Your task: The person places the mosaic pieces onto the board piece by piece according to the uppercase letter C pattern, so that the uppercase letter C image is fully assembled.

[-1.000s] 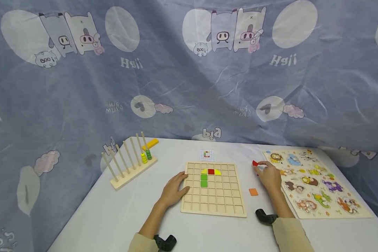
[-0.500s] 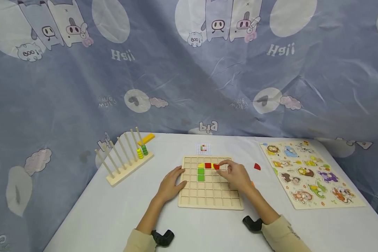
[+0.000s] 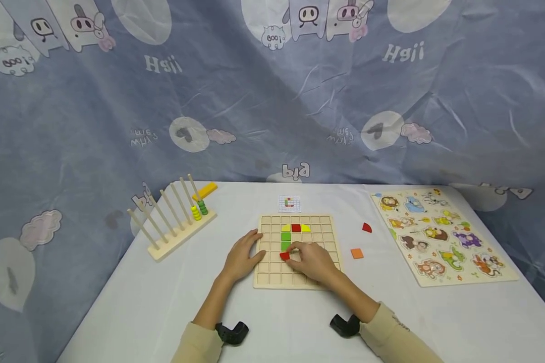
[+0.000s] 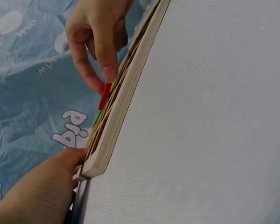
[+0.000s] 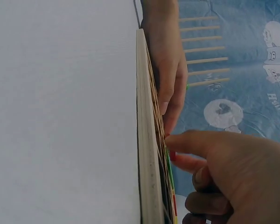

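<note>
My right hand [image 3: 315, 262] pinches a red tile [image 3: 284, 256] between thumb and fingertips, just below the green squares [image 3: 285, 241] on the wooden grid board [image 3: 272, 278]. Fingertips partly cover the tile's outline. In the left wrist view the red tile [image 4: 104, 97] stands on edge, tilted at the board's surface. A red square [image 3: 295, 228] lies between two yellow rounded tiles [image 3: 306, 228] above the greens. My left hand [image 3: 241, 257] rests at the board's left edge, thumb and fingers spread against it. The right wrist view shows both hands close to the board [image 5: 147, 116].
Right of the board lie a red quarter-circle tile [image 3: 367, 228] and an orange square [image 3: 357, 253]. A small pattern card [image 3: 289, 203] lies behind the board. A pegged bead rack [image 3: 181, 234] and yellow bar [image 3: 205, 190] are at left, an animal puzzle [image 3: 440, 242] at right.
From the table's right side, my right hand has brought the red tile over the yellow tile, then down-left to below the green squares. The left hand stays at the board's edge. The head view has tilted.
</note>
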Motion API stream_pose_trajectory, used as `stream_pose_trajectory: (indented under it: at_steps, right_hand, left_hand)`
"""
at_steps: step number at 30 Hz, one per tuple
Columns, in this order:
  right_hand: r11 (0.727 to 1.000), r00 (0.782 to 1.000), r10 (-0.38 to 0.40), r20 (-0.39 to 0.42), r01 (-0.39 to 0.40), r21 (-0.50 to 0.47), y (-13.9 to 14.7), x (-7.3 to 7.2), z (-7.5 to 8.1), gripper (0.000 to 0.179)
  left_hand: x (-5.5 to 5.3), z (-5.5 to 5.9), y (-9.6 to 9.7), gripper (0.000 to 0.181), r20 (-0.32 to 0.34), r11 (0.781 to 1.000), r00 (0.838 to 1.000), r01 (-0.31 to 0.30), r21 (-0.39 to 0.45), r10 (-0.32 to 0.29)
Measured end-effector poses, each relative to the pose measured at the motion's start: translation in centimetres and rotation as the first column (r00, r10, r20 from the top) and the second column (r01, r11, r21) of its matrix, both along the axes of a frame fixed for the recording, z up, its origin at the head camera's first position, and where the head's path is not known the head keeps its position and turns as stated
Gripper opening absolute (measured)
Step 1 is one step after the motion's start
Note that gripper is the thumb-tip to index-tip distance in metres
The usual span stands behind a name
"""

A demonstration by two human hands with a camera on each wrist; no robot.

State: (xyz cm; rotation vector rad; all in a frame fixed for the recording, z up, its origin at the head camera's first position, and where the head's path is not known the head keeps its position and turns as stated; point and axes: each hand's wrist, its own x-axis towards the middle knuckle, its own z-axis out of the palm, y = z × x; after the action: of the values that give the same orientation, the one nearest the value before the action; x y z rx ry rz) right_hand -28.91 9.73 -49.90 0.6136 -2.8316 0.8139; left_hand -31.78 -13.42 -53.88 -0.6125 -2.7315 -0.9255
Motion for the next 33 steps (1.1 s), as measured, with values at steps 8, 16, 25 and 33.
stream_pose_trajectory:
  at_steps: [8,16,25,33]
  right_hand:
    - [1.0,0.999,-0.029,-0.019,0.029,0.009,0.2,-0.2,-0.3,0.024]
    - [1.0,1.0,-0.015,-0.005,0.015,-0.006,0.5,-0.2,-0.1,0.026]
    - [0.984,0.993,-0.115,0.022,0.117,-0.138,4.5,-0.6,2.3,0.024]
    - [0.995,0.998,0.006,0.069,0.001,-0.097,3.9,-0.7,1.9,0.022]
  left_hand:
    - [-0.1,0.0,-0.1,0.053,0.012,1.0,1.0,-0.006,-0.012,0.006]
    - [-0.1,-0.1,0.1,0.052,0.015,1.0,1.0,-0.01,0.004,0.01]
    - [-0.1,-0.4,0.4,0.052,-0.01,1.0,1.0,0.003,-0.003,-0.003]
    - [0.0,-0.1,0.0,0.052,-0.015,1.0,1.0,0.002,-0.001,-0.002]
